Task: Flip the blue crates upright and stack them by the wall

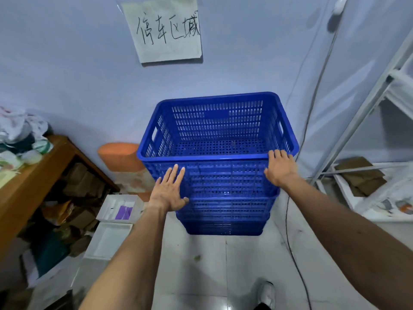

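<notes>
Up from the bottom edge of the frame, two bare forearms, with a white shoe [267,294] on the pale floor tiles [201,265] between them. Left hand [168,193] flat, fingers straight and spread, pressed against the near slotted wall of the top blue perforated plastic crate [223,175], well below its rim. Right hand [280,167] higher and right of centre, fingers straight, tips laid over the near rim by the right corner. Hands well apart from each other, neither curled round anything, nothing gripped. Crate upright, mouth up, empty, nested on a stack of matching blue crates [223,224] at mid-frame, on the floor straight ahead of both hands, in front of the pale blue wall [67,63] and below a handwritten paper sign [165,30]. Long axis across the frame, left to right, parallel to the wall; short axis pointing away from the hands. Back rim close to the wall; touching or not, impossible to tell. Judging by flat palms on the near side, probably a push straight away, toward the top of the frame, to seat the stack by the wall. Right hand better placed to steady the rim, left hand lower down to drive. Likely risk: an uneven push skewing the top crate toward the orange rounded object [118,155] at its left.
</notes>
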Available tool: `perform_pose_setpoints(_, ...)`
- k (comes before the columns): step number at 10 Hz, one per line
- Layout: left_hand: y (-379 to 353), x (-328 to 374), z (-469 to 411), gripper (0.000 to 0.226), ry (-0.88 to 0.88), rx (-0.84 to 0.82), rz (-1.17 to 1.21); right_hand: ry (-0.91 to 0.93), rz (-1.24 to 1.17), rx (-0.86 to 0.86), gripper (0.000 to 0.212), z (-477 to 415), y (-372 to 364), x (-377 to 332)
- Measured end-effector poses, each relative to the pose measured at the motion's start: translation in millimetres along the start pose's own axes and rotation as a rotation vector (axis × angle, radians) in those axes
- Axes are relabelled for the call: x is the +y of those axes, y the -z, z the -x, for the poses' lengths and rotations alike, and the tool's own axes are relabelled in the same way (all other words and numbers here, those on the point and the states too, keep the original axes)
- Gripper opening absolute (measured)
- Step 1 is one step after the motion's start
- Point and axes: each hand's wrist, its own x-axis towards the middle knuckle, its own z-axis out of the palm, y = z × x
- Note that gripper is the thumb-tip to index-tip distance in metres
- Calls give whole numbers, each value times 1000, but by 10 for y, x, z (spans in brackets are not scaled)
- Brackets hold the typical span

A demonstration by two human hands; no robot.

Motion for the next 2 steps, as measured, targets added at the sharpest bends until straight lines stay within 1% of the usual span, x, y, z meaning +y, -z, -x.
perform_pose_setpoints(1, -239, -387, 356, 95, 12, -2, 35, -21, -33, 7, 71, 550, -8, -325)
perform_pose_setpoints(2, -386, -704, 665, 87, 32, -60, 92, 34, -74, -109, 68, 1079, -102, -659)
